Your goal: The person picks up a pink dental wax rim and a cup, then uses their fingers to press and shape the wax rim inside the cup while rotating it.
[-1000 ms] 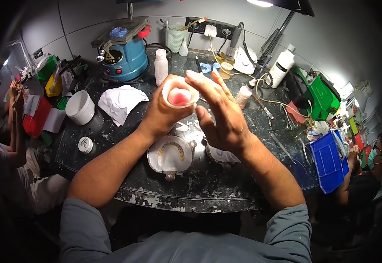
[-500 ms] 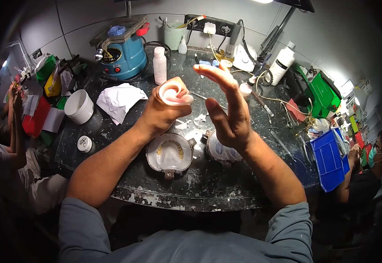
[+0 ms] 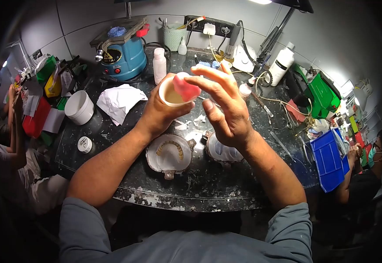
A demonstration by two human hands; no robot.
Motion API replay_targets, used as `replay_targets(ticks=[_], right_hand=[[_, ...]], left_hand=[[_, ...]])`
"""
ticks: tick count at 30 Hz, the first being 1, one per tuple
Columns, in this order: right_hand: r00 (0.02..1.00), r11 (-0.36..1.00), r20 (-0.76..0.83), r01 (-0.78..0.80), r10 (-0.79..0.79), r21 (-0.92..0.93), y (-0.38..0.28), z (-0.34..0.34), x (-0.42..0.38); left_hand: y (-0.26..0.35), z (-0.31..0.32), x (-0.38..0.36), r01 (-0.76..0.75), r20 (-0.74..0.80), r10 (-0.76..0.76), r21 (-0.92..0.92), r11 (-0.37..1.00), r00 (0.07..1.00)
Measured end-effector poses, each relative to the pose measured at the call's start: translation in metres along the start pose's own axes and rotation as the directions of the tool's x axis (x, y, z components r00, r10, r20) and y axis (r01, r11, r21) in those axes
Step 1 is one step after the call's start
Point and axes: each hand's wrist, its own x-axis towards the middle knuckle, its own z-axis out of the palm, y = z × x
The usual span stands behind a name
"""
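My left hand point(image 3: 158, 115) grips a small white cup point(image 3: 169, 95) raised above the bench, its mouth turned toward me. My right hand point(image 3: 224, 109) pinches a soft pink lump point(image 3: 185, 89) with its fingertips at the cup's rim. Below the hands, two open flask halves lie on the dark bench. The left half point(image 3: 170, 154) holds a white mould with a row of teeth. The right half point(image 3: 220, 151) is partly hidden by my right wrist.
A blue machine point(image 3: 123, 53) stands at the back left, with a white bottle point(image 3: 159, 65) and crumpled tissue point(image 3: 118, 101) near it. A white tub point(image 3: 79, 107) sits at the left. Tools and cables lie at the right beside blue trays point(image 3: 329, 161). Other people sit at both sides.
My right hand came back to the cup and drew the pink lump out to the rim. The cup now shows a pale inside.
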Motion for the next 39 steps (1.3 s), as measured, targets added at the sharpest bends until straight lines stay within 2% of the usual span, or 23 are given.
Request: replay_targets(ticks=[3,5,7,9,11,13,15,17,19,23,25,26,28,29,30,31,33,34,35,36,37,38,39], right_hand=[[0.997,0.997,-0.051,-0.060,0.062,0.045,-0.004,0.009,-0.001],[0.998,0.998,-0.014,-0.054,0.054,0.023,-0.002,0.008,-0.001],[0.997,0.996,0.057,-0.045,0.049,-0.074,0.000,0.010,-0.004],[0.996,0.997,0.077,-0.046,0.051,-0.066,0.000,0.013,-0.004],[0.991,0.992,0.134,0.017,0.000,-0.127,-0.002,0.015,-0.003],[0.987,0.992,0.157,0.037,-0.017,-0.124,-0.001,0.015,-0.004],[0.979,0.987,0.204,0.045,-0.012,-0.157,-0.002,0.013,-0.003],[0.983,0.992,0.181,0.000,0.024,-0.128,-0.003,0.012,-0.003],[0.992,1.000,0.122,0.002,-0.002,0.003,-0.003,0.014,-0.003],[0.982,0.992,0.185,0.002,0.021,-0.123,-0.004,0.014,-0.004],[0.989,0.995,0.143,-0.033,0.046,-0.093,-0.004,0.014,-0.004],[0.994,0.998,0.100,-0.029,0.034,-0.058,-0.005,0.013,-0.002],[0.999,1.000,0.044,0.001,-0.002,0.021,-0.003,0.015,-0.003],[0.999,1.000,0.044,0.002,-0.003,0.021,-0.002,0.016,-0.004],[0.995,1.000,0.096,0.000,0.001,-0.011,0.000,0.016,-0.005],[0.989,0.999,0.147,0.000,0.006,-0.043,0.000,0.015,-0.005],[0.994,0.999,0.104,-0.028,0.030,-0.022,-0.006,0.012,-0.003],[0.994,1.000,0.107,0.006,-0.005,-0.008,-0.008,0.010,-0.001],[0.993,0.999,0.110,0.039,-0.039,0.007,-0.010,0.009,0.000],[0.980,0.999,0.198,0.017,-0.009,-0.040,-0.010,0.010,-0.001],[0.980,0.999,0.198,0.017,-0.009,-0.041,-0.008,0.013,-0.003],[0.986,0.997,0.163,-0.002,0.015,-0.075,-0.005,0.016,-0.006],[0.991,0.994,0.128,-0.023,0.037,-0.109,-0.003,0.018,-0.007]], left_hand=[[-0.001,-0.001,-0.001,-0.010,-0.013,0.011,0.027,1.000,1.000],[-0.004,-0.001,-0.001,-0.037,0.007,0.037,-0.005,0.999,0.999],[-0.004,-0.001,-0.002,-0.055,0.013,0.055,0.043,0.998,0.998],[-0.004,0.000,-0.003,-0.088,0.045,0.086,0.050,0.995,0.995],[-0.007,-0.002,-0.003,-0.118,0.063,0.115,0.042,0.992,0.991],[-0.005,-0.002,-0.002,-0.117,0.027,0.114,0.165,0.979,0.993],[-0.004,-0.002,-0.001,-0.139,0.025,0.137,0.174,0.975,0.990],[0.001,-0.001,-0.002,-0.142,0.015,0.145,0.311,0.940,0.989],[-0.002,0.001,-0.003,-0.182,0.007,0.185,0.242,0.953,0.983],[-0.011,-0.001,0.000,-0.181,-0.012,0.193,0.293,0.939,0.981],[-0.006,0.000,-0.001,-0.146,-0.007,0.156,0.311,0.939,0.988],[-0.004,0.002,-0.002,-0.146,-0.016,0.153,0.213,0.966,0.988],[-0.005,-0.001,-0.002,-0.166,-0.003,0.171,0.220,0.961,0.985],[-0.005,-0.002,-0.001,-0.189,0.013,0.191,0.227,0.955,0.981],[-0.007,-0.001,0.000,-0.230,0.000,0.241,0.304,0.925,0.970],[-0.007,-0.001,-0.001,-0.231,0.001,0.242,0.303,0.925,0.970],[-0.004,0.001,-0.004,-0.049,-0.028,0.049,0.023,0.999,0.998],[-0.003,-0.001,-0.002,-0.094,-0.040,0.109,0.276,0.956,0.993],[-0.005,-0.002,-0.001,-0.093,-0.041,0.108,0.276,0.957,0.993],[-0.007,-0.004,0.000,-0.132,-0.018,0.145,0.321,0.938,0.989],[-0.007,-0.004,0.000,-0.173,0.009,0.182,0.364,0.915,0.983],[-0.007,-0.003,-0.001,-0.094,-0.016,0.100,0.199,0.975,0.995],[-0.005,0.000,-0.001,-0.095,-0.014,0.100,0.199,0.975,0.995]])
